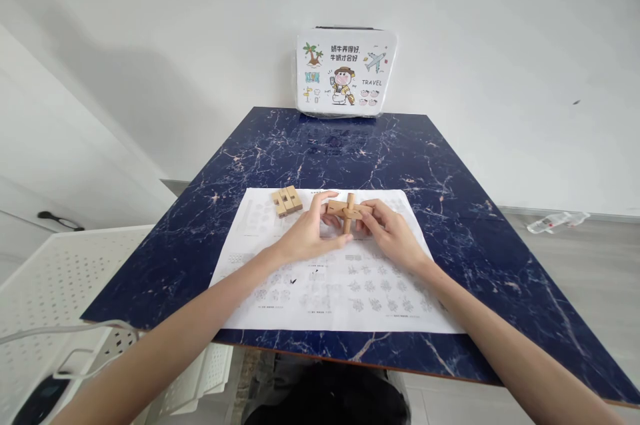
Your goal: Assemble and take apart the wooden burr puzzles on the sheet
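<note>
White perforated shelving [33, 278], far left. Dark blue marble-patterned table [170, 278], beside it. Light-brown notched wooden bars [287, 202], lying side by side on a white printed paper sheet [330, 295]. Left hand [306, 235], half-curled around the left of a light-brown wooden cross-shaped assembly [346, 210], thumb at its lower tip, index finger extended. Said assembly: 1, held between 2 hands above the sheet. White rectangular illustrated case [347, 71], behind, at the wall. Right hand [395, 235], thumb and fingers pinched on the assembly's right end. Clear plastic item [557, 221], far right, on the floor.
</note>
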The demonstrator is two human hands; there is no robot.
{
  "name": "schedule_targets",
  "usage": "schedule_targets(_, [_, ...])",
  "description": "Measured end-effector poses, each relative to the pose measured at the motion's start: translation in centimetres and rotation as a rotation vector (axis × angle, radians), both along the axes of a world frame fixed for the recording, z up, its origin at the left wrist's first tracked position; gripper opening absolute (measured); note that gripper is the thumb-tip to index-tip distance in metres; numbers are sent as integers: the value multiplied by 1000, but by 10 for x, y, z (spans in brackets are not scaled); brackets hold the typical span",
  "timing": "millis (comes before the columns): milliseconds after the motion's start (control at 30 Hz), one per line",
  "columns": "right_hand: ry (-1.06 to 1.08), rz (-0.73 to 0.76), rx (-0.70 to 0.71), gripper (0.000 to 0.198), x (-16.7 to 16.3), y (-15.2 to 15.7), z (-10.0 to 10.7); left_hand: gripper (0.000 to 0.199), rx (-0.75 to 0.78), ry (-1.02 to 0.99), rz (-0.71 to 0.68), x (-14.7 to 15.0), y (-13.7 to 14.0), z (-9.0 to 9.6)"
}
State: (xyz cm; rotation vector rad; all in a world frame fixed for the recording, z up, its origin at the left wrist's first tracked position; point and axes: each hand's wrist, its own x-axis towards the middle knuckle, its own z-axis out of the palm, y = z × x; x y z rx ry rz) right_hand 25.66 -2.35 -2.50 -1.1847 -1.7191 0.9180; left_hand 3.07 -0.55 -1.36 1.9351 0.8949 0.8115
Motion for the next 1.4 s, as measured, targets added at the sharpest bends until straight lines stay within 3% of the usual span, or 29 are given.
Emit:
schedule_targets(167, [-22,11,-6,31,1,-1,2,89,-16,42,76,1,-1,0])
schedule_targets(300, [-101,29,15,32,2,-1,4,84,20,56,105,3,-3,1])
schedule_targets(433, [-149,67,31,34,3,-2,5,80,25,63,96,2,-1,-1])
schedule_targets(733, [-207,67,90,30,5,-3,1,103,-34,47,127,0,2,-4])
schedule_targets(900, [-231,108,106,26,2,-6,3,102,-73,58,130,0,2,-3])
schedule_targets(1167, [-112,95,-2,32,1,-3,1,89,-108,-48,154,1,4,-2])
schedule_targets(1400, [186,136,-175,40,2,1,7,81,-169,-123,135,2,4,4])
